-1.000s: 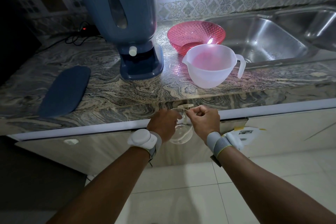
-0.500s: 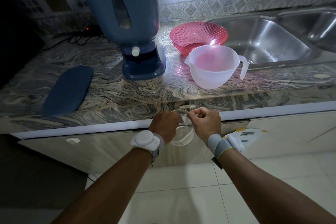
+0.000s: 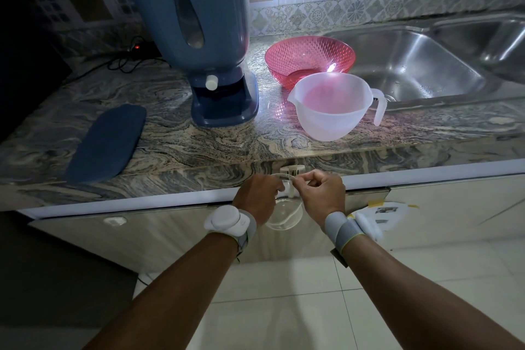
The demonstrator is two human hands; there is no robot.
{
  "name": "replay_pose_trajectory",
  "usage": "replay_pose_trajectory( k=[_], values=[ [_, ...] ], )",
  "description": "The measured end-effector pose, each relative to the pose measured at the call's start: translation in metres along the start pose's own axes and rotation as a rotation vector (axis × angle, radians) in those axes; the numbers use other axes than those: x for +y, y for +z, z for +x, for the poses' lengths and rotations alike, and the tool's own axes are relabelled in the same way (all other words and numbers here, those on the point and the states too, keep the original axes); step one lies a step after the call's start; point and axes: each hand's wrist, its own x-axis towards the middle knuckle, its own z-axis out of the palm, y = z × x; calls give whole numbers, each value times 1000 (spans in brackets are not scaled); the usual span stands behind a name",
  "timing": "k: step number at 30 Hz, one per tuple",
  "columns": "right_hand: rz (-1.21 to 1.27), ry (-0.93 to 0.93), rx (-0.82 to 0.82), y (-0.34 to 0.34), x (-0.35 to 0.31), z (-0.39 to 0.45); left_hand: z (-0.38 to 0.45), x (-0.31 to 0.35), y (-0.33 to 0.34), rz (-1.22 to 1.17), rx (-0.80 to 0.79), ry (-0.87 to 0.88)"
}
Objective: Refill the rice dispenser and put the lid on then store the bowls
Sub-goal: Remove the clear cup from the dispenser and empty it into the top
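Both hands at counter edge on clear bowl (image 3: 284, 214), below counter (image 3: 199, 148). Left hand (image 3: 260, 193) grips rim, right hand (image 3: 324, 193) pinches rim by thumb and forefinger. Dispenser (image 3: 196, 37) lidless, lid (image 3: 106, 142) lying left of it. Tip imo: keep grip on both sides, clear bowl slippery, level it before stashing.

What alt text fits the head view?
Both hands, left and right, pinch the rim of a clear bowl below the counter edge. On the counter stand a blue dispenser, its lid, a pink bowl and a white jug.
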Motion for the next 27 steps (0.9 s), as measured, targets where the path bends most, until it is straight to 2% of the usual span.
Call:
replay_pose_trajectory(
  k=[8, 19, 27],
  values=[
    [-1, 11, 2, -4, -2, -2, 0, 5, -3, 47, -13, 7],
    [77, 8, -17, -18, -27, -5, -9, 17, -29, 42, 58, -21],
    [108, -42, -40, -34, -78, -4, -13, 32, -84, 30, 240, -28]
  ],
)
